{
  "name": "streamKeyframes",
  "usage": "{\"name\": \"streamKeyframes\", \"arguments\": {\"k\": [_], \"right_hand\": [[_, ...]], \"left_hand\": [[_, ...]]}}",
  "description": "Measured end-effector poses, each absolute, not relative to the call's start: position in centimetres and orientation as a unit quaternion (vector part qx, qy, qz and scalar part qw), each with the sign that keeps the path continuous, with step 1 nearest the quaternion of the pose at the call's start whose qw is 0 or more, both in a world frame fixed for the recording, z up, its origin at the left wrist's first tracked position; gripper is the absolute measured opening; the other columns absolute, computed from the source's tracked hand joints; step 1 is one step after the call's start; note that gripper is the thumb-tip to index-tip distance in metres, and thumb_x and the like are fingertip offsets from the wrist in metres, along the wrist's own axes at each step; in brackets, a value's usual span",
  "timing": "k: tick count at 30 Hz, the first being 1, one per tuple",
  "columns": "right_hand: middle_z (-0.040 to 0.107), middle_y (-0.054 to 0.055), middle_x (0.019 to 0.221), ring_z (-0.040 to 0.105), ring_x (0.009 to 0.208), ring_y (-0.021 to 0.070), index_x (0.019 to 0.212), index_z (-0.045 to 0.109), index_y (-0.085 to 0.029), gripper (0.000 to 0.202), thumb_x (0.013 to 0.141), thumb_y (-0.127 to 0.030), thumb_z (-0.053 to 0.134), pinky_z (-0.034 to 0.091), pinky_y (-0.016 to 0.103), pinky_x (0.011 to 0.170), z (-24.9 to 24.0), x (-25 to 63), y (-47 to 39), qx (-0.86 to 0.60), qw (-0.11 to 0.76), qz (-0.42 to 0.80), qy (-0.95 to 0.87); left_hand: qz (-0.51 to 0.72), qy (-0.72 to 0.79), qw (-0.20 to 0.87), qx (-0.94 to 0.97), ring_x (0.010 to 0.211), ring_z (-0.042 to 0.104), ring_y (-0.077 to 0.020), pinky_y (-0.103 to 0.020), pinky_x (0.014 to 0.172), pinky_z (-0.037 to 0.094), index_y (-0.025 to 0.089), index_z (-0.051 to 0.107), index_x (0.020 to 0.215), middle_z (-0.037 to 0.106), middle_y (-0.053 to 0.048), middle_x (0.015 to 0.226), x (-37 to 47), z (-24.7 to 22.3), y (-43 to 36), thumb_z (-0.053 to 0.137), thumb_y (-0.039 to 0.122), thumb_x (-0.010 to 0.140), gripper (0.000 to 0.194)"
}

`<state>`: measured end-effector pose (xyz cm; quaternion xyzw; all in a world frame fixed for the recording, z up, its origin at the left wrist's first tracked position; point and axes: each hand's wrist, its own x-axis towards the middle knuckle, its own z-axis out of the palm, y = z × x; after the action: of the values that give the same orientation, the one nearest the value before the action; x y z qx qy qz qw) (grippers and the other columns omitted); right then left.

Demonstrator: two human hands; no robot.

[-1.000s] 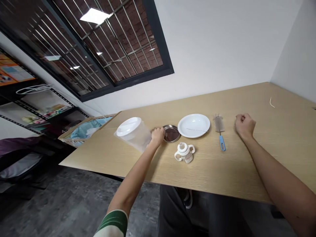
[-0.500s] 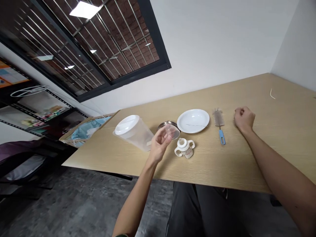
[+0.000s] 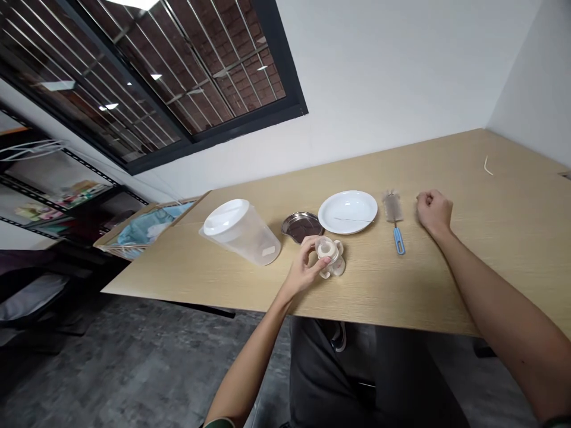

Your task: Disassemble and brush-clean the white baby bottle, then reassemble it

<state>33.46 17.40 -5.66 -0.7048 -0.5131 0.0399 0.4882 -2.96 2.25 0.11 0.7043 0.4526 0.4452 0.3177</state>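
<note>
While the left hand (image 3: 303,271) grips a clear cap (image 3: 322,242) at the top of a white two-handled bottle (image 3: 339,266) on the table (image 3: 401,291), the right hand (image 3: 435,212) rests curled closed near a blue-handled brush (image 3: 395,222).

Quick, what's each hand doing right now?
Left hand: holding the clear cap over the baby bottle.
Right hand: closed in a loose fist; nothing shows inside.

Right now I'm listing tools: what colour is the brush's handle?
The handle is blue; head view.
</note>
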Motion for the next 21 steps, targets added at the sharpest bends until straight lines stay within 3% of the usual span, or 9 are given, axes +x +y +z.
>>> {"name": "streamKeyframes", "arguments": {"k": [11, 21], "right_hand": [[0.06, 0.005, 0.066, 0.055, 0.067, 0.0198, 0.078, 0.063, -0.018, 0.028, 0.085, -0.036, 0.043, 0.043, 0.034, 0.072, -5.9, 32.9, 17.1, -0.695, 0.478, 0.035, -0.536], [0.063, 0.008, 0.071, 0.057, 0.07, 0.022, 0.078, 0.062, -0.02, 0.027, 0.087, -0.036, 0.042, 0.043, 0.036, 0.075, -5.0, 32.6, 16.2, -0.693, 0.48, 0.061, -0.535]], "left_hand": [[0.453, 0.422, 0.317, 0.718, 0.118, 0.058, -0.0233, -0.037, 0.106, 0.046, 0.02, 0.063, 0.116, 0.061, -0.011, 0.124, -2.5, 0.1, 2.3, 0.068, 0.039, 0.086, 0.036], [0.438, 0.438, 0.306, 0.723, 0.115, 0.061, -0.0239, -0.037, 0.102, 0.049, 0.018, 0.066, 0.113, 0.064, -0.012, 0.123, -2.4, 0.9, 2.0, 0.071, 0.039, 0.084, 0.036]]}}
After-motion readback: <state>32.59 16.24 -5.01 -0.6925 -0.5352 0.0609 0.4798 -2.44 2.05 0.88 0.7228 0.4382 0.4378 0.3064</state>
